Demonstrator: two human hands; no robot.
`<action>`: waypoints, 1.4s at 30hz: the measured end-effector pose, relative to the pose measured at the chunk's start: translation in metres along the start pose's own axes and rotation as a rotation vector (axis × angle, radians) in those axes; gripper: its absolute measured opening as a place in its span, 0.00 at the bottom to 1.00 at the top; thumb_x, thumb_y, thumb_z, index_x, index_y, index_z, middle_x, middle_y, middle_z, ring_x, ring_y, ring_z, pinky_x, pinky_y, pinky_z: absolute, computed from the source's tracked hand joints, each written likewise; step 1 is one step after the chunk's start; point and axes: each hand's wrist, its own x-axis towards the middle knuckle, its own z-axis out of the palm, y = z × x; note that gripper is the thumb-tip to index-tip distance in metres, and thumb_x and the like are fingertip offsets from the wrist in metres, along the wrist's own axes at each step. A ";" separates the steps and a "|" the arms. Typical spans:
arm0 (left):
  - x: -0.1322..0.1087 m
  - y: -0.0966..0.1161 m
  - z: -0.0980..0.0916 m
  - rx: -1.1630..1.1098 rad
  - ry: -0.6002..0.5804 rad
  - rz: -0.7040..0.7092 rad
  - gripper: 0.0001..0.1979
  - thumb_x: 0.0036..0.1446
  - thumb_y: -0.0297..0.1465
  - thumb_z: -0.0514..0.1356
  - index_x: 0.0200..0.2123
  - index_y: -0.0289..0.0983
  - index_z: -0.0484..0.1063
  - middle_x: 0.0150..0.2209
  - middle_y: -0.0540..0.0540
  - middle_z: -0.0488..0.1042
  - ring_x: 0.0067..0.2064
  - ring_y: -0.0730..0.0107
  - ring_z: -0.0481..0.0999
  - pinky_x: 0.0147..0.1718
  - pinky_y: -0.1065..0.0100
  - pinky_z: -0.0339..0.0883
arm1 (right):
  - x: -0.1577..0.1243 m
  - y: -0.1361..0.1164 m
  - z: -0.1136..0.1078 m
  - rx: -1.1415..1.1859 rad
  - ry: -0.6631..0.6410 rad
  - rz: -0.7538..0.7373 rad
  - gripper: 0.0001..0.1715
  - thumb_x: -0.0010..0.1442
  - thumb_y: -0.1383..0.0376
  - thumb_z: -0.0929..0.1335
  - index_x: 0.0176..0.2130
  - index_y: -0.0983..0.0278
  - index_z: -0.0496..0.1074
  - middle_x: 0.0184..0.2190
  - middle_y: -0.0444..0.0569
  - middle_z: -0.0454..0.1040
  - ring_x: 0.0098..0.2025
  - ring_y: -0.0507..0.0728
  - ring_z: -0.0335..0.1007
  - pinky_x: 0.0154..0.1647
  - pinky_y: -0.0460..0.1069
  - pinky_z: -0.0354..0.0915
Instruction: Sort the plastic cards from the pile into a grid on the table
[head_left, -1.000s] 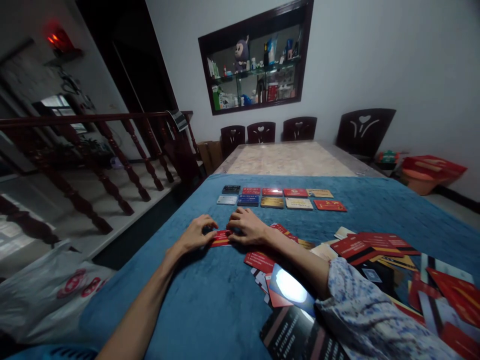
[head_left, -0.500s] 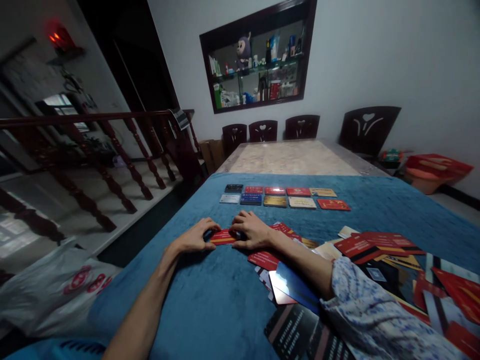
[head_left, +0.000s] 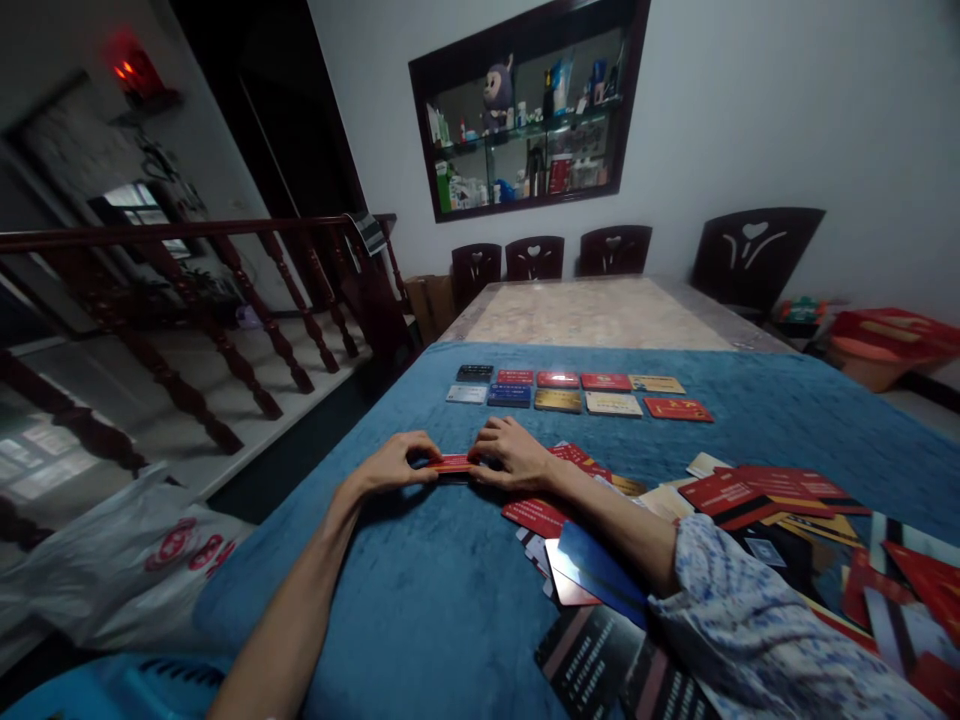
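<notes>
Both my hands meet over a red card (head_left: pixel 452 464) on the blue cloth (head_left: pixel 420 590). My left hand (head_left: pixel 394 466) pinches its left end with curled fingers. My right hand (head_left: pixel 512 456) grips its right end, fingers bent over it. The card looks lifted slightly, nearly edge-on. Beyond the hands, two neat rows of cards (head_left: pixel 577 392) lie side by side. A loose heap of red, black and gold cards (head_left: pixel 757 500) spreads under and to the right of my right forearm.
Past the cloth is the bare marble tabletop (head_left: pixel 592 312) with dark chairs (head_left: pixel 754 255) around it. A wooden stair railing (head_left: pixel 225 300) runs at left, a white plastic bag (head_left: pixel 127 570) lies low left, and a wall cabinet (head_left: pixel 525 110) hangs behind.
The red card has tilted up from lying flat to almost edge-on between my fingertips. Both hands stayed in place; the view shifted a little.
</notes>
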 end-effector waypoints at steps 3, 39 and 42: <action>0.000 -0.001 -0.002 -0.052 0.021 -0.007 0.15 0.53 0.40 0.61 0.37 0.36 0.80 0.37 0.46 0.77 0.39 0.65 0.74 0.40 0.67 0.66 | 0.000 0.004 0.005 -0.039 0.083 -0.023 0.18 0.69 0.56 0.64 0.40 0.62 0.79 0.35 0.51 0.78 0.41 0.57 0.64 0.42 0.53 0.51; 0.019 -0.019 0.031 -0.137 0.374 0.025 0.16 0.54 0.33 0.59 0.44 0.36 0.78 0.41 0.45 0.82 0.42 0.62 0.80 0.47 0.62 0.72 | 0.003 0.006 0.013 -0.149 0.186 0.127 0.18 0.64 0.72 0.65 0.53 0.65 0.72 0.39 0.54 0.78 0.42 0.59 0.64 0.42 0.51 0.62; 0.020 -0.020 0.033 -0.141 0.403 0.025 0.19 0.53 0.32 0.60 0.49 0.36 0.75 0.37 0.47 0.82 0.38 0.64 0.80 0.44 0.64 0.74 | 0.004 0.003 0.010 -0.162 0.118 0.167 0.22 0.63 0.71 0.66 0.56 0.65 0.71 0.41 0.54 0.77 0.44 0.60 0.65 0.42 0.51 0.62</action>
